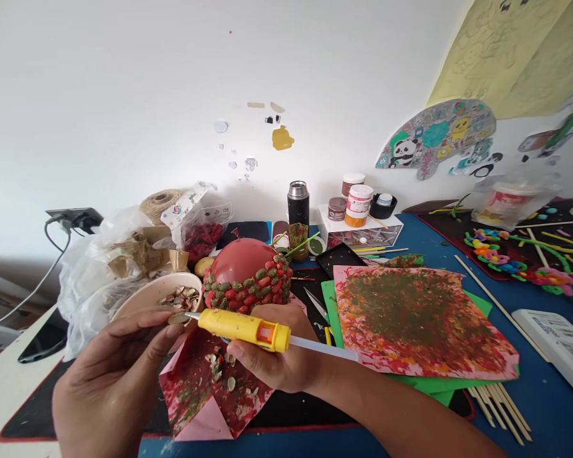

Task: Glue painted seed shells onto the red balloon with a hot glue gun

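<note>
Just before the balloon [241,261], the right hand [279,364] grips a glue gun [243,327]. The left hand [109,381] pinches a seed [176,318].

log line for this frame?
right hand: holds glue gun | left hand: seed at gun tip | balloon: behind gun

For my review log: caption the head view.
Right hand holds yellow glue gun; left hand pinches seed at its tip.

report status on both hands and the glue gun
Right hand gripping yellow glue gun, nozzle pointing left. Left hand pinching a seed at the nozzle tip. Seed-covered red balloon and seed bowl close behind, nothing between.
</note>
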{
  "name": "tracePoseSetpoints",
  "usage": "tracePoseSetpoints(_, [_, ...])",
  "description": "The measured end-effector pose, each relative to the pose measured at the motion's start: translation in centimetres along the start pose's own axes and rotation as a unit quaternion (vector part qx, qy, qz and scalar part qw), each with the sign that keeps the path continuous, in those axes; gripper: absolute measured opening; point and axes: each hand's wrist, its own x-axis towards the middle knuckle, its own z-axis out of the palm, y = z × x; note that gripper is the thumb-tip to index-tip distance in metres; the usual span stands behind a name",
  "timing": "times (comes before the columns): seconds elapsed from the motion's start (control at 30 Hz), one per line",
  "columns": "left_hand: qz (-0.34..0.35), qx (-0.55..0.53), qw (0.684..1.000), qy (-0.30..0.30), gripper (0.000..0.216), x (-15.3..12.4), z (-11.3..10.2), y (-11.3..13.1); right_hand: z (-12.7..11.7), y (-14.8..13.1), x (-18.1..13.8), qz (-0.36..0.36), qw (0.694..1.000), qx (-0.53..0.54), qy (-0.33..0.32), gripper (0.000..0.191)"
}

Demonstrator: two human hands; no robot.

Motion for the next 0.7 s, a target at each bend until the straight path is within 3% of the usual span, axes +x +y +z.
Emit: tracePoseSetpoints(0.7, [0.006, -0.005, 1.0, 0.007, 0.042, -0.1, 0.29, -0.29, 0.1, 0.17, -0.17, 0.007, 1.0, -0.005, -0.009, 0.058])
